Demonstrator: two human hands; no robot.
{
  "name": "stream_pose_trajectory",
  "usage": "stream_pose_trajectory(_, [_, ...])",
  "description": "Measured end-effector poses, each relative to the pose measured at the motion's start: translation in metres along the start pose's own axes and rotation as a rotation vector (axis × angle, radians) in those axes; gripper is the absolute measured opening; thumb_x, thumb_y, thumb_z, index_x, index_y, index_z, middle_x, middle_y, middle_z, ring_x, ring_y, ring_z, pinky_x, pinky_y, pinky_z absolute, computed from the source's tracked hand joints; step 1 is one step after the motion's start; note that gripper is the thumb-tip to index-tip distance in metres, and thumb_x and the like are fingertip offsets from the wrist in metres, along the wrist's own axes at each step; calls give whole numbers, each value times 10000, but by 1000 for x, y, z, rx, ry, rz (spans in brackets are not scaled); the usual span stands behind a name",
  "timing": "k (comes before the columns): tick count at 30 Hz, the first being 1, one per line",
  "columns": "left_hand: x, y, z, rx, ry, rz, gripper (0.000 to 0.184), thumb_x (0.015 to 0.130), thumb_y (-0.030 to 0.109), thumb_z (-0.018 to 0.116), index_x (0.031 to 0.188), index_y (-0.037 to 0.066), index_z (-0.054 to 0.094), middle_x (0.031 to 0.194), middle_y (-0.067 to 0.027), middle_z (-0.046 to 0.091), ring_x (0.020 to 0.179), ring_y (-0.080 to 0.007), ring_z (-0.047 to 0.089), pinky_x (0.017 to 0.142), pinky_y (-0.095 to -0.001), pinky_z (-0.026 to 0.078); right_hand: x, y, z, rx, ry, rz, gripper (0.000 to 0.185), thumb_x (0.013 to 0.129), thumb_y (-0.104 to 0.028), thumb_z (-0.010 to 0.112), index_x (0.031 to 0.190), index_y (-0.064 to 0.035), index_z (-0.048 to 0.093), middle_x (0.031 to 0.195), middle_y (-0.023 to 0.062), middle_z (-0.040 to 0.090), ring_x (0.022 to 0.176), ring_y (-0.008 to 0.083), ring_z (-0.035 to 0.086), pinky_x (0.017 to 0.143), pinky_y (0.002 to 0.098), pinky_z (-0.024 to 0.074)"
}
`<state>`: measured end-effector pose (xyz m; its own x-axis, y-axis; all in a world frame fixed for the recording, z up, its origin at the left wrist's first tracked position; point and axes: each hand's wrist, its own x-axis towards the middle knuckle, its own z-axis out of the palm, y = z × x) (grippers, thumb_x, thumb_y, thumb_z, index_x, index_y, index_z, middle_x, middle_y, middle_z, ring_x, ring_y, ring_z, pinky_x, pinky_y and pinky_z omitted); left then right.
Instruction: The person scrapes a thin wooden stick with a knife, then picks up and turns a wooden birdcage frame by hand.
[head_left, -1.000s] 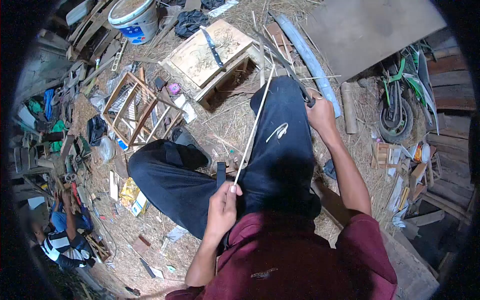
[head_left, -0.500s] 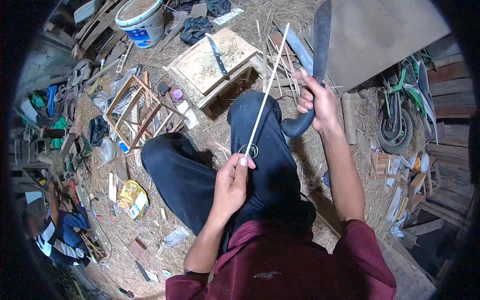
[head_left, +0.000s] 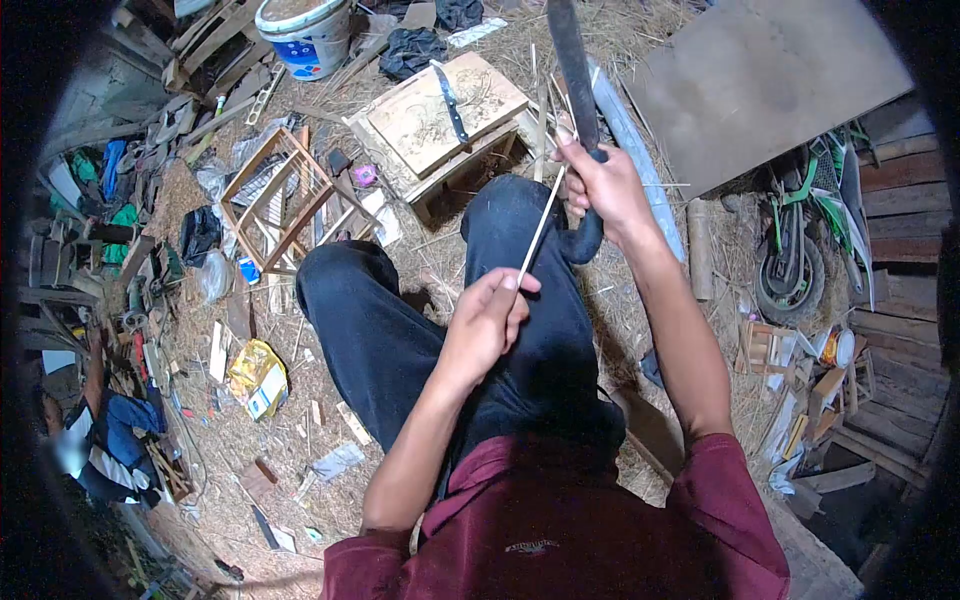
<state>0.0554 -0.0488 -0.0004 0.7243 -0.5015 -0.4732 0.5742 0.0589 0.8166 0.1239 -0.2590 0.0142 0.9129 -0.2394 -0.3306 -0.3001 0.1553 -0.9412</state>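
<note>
My left hand (head_left: pixel 487 330) is closed in a pinch around the lower end of a thin, pale wooden strip (head_left: pixel 541 226), above my knee. The strip slants up and right to my right hand (head_left: pixel 607 197), which grips the black handle of a machete (head_left: pixel 573 75). Its dark, broad blade points up and slightly left. The right thumb and fingertips lie against the strip beside the base of the blade; whether the edge touches it, I cannot tell.
A knife (head_left: pixel 449 103) lies on a small wooden table (head_left: pixel 410 150) strewn with shavings. To the left are a wooden frame (head_left: pixel 290 215) and a bucket (head_left: pixel 307 40). A motorbike (head_left: pixel 800 235) stands right, below a large board (head_left: pixel 770 90). Another person (head_left: pixel 110 440) sits far left.
My right hand has moved left, bringing the machete to the strip, and the blade now leans left. The left hand has shifted slightly up and right. The thin curl beside it no longer shows.
</note>
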Motion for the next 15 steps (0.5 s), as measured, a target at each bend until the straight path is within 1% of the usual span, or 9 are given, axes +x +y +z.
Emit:
stream_pose_trajectory(1, [7, 2, -1, -8, -4, -11, 300, 1041, 264, 396, 1021, 28, 581, 605, 53, 429, 450, -45, 342, 400, -214, 260, -1, 1, -1, -71, 19, -30, 318, 923, -312, 651, 771, -41, 584, 537, -28, 473, 419, 71, 430, 396, 254, 341])
stream_pose_trajectory(2, [13, 5, 0, -9, 38, -30, 289, 1037, 262, 411, 999, 34, 585, 602, 57, 421, 448, -44, 339, 401, -215, 259, 8, 22, -16, -340, 79, -182, 434, 925, -407, 635, 754, -9, 615, 552, -16, 513, 427, 80, 460, 404, 280, 347])
stream_pose_trajectory(3, [19, 6, -3, 12, 39, -9, 289, 1036, 263, 415, 989, 36, 587, 602, 59, 418, 452, -44, 340, 404, -213, 260, 5, 25, -27, -612, 102, -261, 446, 889, -430, 664, 736, -13, 628, 564, 36, 571, 452, 149, 522, 450, 334, 400])
stream_pose_trajectory(5, [30, 3, -10, 53, 47, 30, 289, 1033, 266, 422, 968, 39, 589, 603, 63, 414, 461, -44, 343, 410, -211, 263, -5, 40, -40, -884, 148, -514, 374, 826, -380, 711, 742, -27, 620, 587, 110, 607, 523, 257, 603, 526, 388, 465])
stream_pose_trajectory(8, [44, -2, -16, 198, 91, 89, 293, 1028, 272, 438, 927, 43, 591, 626, 43, 472, 503, -50, 389, 461, -214, 306, -29, 54, -53, -1252, -31, -457, 296, 747, -298, 736, 772, -34, 604, 662, 187, 635, 632, 366, 644, 615, 439, 507])
stream_pose_trajectory(9, [49, -6, -17, 261, 93, 112, 291, 1027, 271, 443, 922, 44, 591, 633, 38, 486, 514, -50, 399, 473, -215, 316, -34, 60, -50, -1284, -56, -466, 288, 733, -278, 738, 792, -33, 600, 674, 193, 640, 649, 374, 648, 627, 449, 513])
stream_pose_trajectory(11, [58, -15, -18, 311, 108, 82, 280, 1023, 256, 457, 907, 42, 593, 645, 30, 501, 533, -51, 414, 496, -223, 332, -40, 73, -41, -1344, -99, -468, 286, 705, -239, 743, 831, -30, 594, 699, 203, 650, 683, 390, 655, 650, 467, 523])
stream_pose_trajectory(12, [58, -15, -17, 333, 123, 67, 274, 1021, 249, 464, 899, 40, 595, 651, 26, 509, 542, -52, 422, 507, -227, 340, -39, 75, -40, -1308, -123, -476, 312, 704, -222, 743, 895, -27, 591, 711, 209, 653, 695, 401, 655, 654, 487, 525])
stream_pose_trajectory(15, [46, -16, -9, 458, 218, 147, 273, 1015, 225, 478, 874, 28, 602, 646, 24, 505, 572, -55, 441, 528, -235, 354, -44, 75, -38, -1312, -108, -468, 298, 708, -203, 738, 882, -20, 579, 719, 208, 653, 691, 408, 653, 642, 493, 522])
